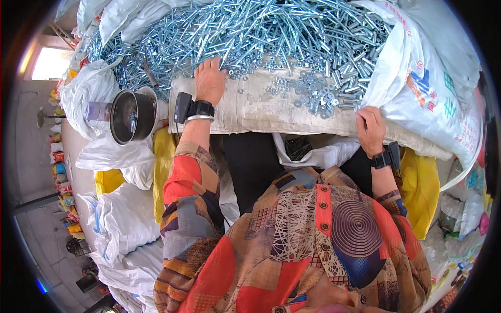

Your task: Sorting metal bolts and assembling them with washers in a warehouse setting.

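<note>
A large heap of long silver bolts or threaded rods (250, 31) covers the far part of the padded, cloth-covered work surface (245, 112). My left hand (210, 82) lies at the near edge of the heap, its fingers stretched toward the metal pieces; nothing shows in it. Flat washers (318, 91) are spread right of the middle, with short metal sleeves (344, 70) behind them. My right hand (371, 130) is at the front edge beside the washers, against the corner of a white woven sack (438, 99). Its fingers are bent and close together; whatever they hold is hidden.
A dark round pot (132, 117) stands at the left, next to a clear plastic container (97, 111). White sacks (128, 219) are piled below it. Between my legs lies an open white bag (329, 154) with dark pieces inside. Yellow cloth (420, 182) hangs at the right.
</note>
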A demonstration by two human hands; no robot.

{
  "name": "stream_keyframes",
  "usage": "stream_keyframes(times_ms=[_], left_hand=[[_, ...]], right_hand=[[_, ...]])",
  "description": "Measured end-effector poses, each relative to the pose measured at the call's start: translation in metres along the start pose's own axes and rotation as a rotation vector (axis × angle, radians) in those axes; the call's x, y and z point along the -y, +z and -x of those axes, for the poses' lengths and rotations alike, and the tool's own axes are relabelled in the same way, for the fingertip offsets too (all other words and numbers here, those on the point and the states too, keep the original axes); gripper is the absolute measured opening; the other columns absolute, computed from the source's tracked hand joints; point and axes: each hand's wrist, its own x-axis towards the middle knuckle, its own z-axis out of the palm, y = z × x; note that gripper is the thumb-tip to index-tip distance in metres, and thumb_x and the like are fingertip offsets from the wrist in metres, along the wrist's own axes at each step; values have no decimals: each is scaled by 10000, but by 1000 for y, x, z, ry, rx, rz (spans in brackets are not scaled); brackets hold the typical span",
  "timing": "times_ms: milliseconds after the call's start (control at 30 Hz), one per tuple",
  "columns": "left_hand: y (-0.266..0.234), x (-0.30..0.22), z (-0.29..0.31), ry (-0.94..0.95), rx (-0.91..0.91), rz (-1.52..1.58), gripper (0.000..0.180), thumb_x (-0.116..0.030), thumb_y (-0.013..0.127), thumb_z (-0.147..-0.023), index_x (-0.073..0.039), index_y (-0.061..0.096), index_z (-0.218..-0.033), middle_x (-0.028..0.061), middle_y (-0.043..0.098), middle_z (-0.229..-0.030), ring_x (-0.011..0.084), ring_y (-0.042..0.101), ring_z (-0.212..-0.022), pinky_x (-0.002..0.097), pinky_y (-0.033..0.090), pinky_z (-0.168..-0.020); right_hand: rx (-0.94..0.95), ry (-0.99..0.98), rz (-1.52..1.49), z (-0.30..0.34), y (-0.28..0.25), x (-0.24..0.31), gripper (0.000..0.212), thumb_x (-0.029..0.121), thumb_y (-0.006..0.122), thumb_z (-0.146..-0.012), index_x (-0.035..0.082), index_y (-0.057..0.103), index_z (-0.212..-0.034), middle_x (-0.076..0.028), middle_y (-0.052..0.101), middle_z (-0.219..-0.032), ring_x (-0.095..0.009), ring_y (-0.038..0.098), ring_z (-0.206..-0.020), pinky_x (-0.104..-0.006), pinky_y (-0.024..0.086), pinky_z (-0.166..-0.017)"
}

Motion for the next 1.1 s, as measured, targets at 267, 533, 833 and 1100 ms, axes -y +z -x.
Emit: stream_keyframes(times_ms=[267, 533, 833, 1100], left_hand=[[-10, 10, -19, 151, 43, 52, 713, -131, 706, -793, -34, 394, -1427, 192, 494, -1361, 351, 460, -1264, 469, 339, -1068], [-11, 26, -35, 169, 151, 73, 790, -174, 688, -763, -24, 352, -1462, 207, 465, -1410, 352, 427, -1313, 471, 300, -1109], [-12, 32, -39, 174, 134, -12, 671, -159, 705, -782, -66, 456, -1398, 153, 500, -1365, 334, 446, -1280, 472, 323, -1086], [-58, -8, 24, 37, -60, 46, 599, -303, 719, -837, -48, 504, -1335, 176, 557, -1323, 359, 486, -1255, 452, 378, -1058]], right_hand=[[-51, -55, 98, 4, 0, 8, 181, -58, 695, -763, 9, 650, -924, -132, 627, -882, -318, 625, -787, -378, 506, -685], [-54, -91, 121, 2, 1, 9, 205, -53, 707, -733, 30, 657, -914, -113, 622, -880, -300, 613, -739, -376, 490, -634], [-45, -118, 137, 4, 1, 11, 205, -41, 713, -741, 39, 661, -923, -111, 634, -912, -298, 627, -776, -377, 507, -668], [-35, -167, 204, 11, 2, -3, 170, -31, 697, -807, 16, 667, -967, -150, 644, -943, -307, 637, -817, -359, 519, -686]])
